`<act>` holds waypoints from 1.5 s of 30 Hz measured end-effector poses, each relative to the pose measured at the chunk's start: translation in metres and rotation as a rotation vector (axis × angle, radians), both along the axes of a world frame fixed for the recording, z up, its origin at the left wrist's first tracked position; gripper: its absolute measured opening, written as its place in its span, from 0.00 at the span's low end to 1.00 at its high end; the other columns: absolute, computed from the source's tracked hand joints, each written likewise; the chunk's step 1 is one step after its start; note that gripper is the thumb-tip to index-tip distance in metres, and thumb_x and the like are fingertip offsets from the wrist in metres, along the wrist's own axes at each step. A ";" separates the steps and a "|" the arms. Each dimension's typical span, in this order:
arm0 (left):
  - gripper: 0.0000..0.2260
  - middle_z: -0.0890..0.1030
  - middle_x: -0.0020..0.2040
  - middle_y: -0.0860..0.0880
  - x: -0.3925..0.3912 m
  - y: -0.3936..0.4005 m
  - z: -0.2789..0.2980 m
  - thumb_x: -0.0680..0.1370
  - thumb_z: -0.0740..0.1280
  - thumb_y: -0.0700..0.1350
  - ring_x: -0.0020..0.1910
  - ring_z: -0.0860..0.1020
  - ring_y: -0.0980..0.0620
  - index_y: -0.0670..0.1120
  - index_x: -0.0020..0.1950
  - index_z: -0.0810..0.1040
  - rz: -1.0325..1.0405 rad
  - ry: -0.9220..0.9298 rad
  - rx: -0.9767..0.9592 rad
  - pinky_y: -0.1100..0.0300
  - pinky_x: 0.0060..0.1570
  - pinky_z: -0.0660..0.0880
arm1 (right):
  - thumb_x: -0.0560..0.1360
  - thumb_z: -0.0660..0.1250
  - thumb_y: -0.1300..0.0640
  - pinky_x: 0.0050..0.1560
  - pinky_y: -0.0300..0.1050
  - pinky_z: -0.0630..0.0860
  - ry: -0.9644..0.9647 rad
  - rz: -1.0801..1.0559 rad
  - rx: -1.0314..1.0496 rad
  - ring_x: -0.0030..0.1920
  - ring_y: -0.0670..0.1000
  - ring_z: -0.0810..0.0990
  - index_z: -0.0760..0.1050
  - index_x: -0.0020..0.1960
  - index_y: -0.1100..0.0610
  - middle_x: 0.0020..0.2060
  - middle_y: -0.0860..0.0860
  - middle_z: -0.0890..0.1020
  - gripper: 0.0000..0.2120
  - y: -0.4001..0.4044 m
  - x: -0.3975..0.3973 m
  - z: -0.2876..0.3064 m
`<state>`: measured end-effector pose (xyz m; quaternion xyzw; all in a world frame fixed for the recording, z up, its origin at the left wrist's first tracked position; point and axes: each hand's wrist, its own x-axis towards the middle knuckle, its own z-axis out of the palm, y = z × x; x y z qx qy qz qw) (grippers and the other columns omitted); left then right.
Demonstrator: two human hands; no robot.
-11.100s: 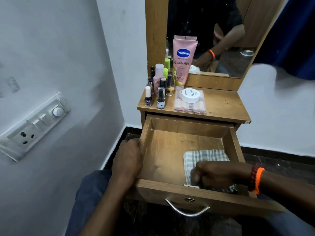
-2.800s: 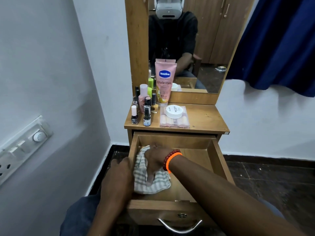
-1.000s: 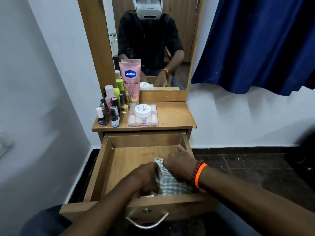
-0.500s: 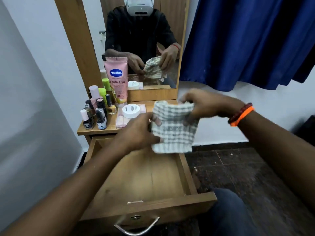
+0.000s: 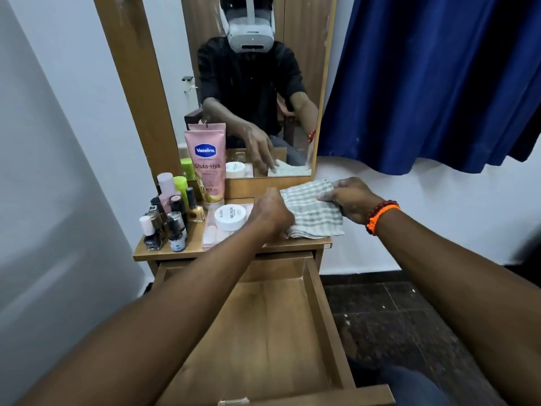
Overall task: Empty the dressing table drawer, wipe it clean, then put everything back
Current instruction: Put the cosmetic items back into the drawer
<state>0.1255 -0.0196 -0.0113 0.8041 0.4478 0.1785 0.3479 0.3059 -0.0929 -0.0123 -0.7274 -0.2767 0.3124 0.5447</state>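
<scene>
Cloth (image 5: 314, 210) on tabletop, between left hand (image 5: 270, 213), right hand (image 5: 349, 200).

Wooden dressing table top (image 5: 295, 247) with checked cloth (image 5: 314, 212), bottles (image 5: 169, 218), lotion tube (image 5: 207, 165), clear box (image 5: 216, 234).

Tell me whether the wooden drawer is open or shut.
Open: the wooden drawer is pulled out below the tabletop, its bare floor exposed, with nothing inside.

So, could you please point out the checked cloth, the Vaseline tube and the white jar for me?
checked cloth (image 5: 314, 210): head view, middle of the folded fabric on the tabletop.
Vaseline tube (image 5: 206, 168): head view, pink front below the blue logo.
white jar (image 5: 230, 216): head view, centre of the lid.
</scene>
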 end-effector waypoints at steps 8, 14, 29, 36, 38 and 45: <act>0.13 0.75 0.62 0.42 0.000 -0.004 -0.008 0.77 0.68 0.40 0.64 0.70 0.41 0.47 0.61 0.77 -0.036 0.267 0.378 0.49 0.58 0.74 | 0.68 0.81 0.64 0.37 0.44 0.78 -0.148 -0.163 -0.110 0.36 0.54 0.82 0.76 0.32 0.59 0.35 0.55 0.83 0.14 0.013 -0.006 -0.025; 0.05 0.82 0.49 0.51 -0.055 -0.043 -0.010 0.77 0.70 0.49 0.48 0.79 0.53 0.50 0.50 0.80 0.107 -0.182 0.338 0.57 0.43 0.78 | 0.71 0.75 0.51 0.64 0.58 0.74 -0.554 -0.312 -0.139 0.59 0.62 0.80 0.77 0.61 0.56 0.57 0.58 0.82 0.21 0.010 -0.031 -0.015; 0.27 0.85 0.39 0.48 -0.157 -0.024 -0.044 0.73 0.68 0.68 0.31 0.82 0.54 0.43 0.51 0.82 0.379 -0.596 -0.973 0.64 0.26 0.69 | 0.81 0.56 0.53 0.69 0.63 0.61 -0.878 0.377 -0.340 0.70 0.66 0.69 0.81 0.57 0.53 0.65 0.58 0.79 0.15 0.084 -0.158 0.006; 0.09 0.86 0.40 0.48 -0.165 -0.029 -0.037 0.74 0.74 0.49 0.34 0.85 0.54 0.45 0.48 0.82 0.330 -0.686 -1.033 0.68 0.23 0.72 | 0.80 0.56 0.56 0.68 0.61 0.63 -0.909 0.443 -0.343 0.70 0.66 0.68 0.78 0.62 0.53 0.67 0.58 0.78 0.16 0.070 -0.164 0.003; 0.07 0.86 0.42 0.45 -0.171 -0.032 -0.036 0.74 0.74 0.44 0.37 0.85 0.53 0.42 0.48 0.83 0.311 -0.699 -1.035 0.67 0.24 0.75 | 0.81 0.56 0.55 0.70 0.62 0.63 -0.898 0.463 -0.340 0.72 0.64 0.67 0.78 0.64 0.52 0.68 0.57 0.77 0.16 0.061 -0.167 0.002; 0.10 0.86 0.49 0.38 -0.204 -0.054 -0.035 0.73 0.73 0.36 0.38 0.86 0.50 0.34 0.53 0.84 0.243 -0.602 -1.061 0.65 0.32 0.81 | 0.81 0.58 0.55 0.70 0.63 0.61 -0.878 0.497 -0.286 0.73 0.63 0.64 0.78 0.63 0.49 0.70 0.55 0.76 0.15 0.019 -0.185 -0.002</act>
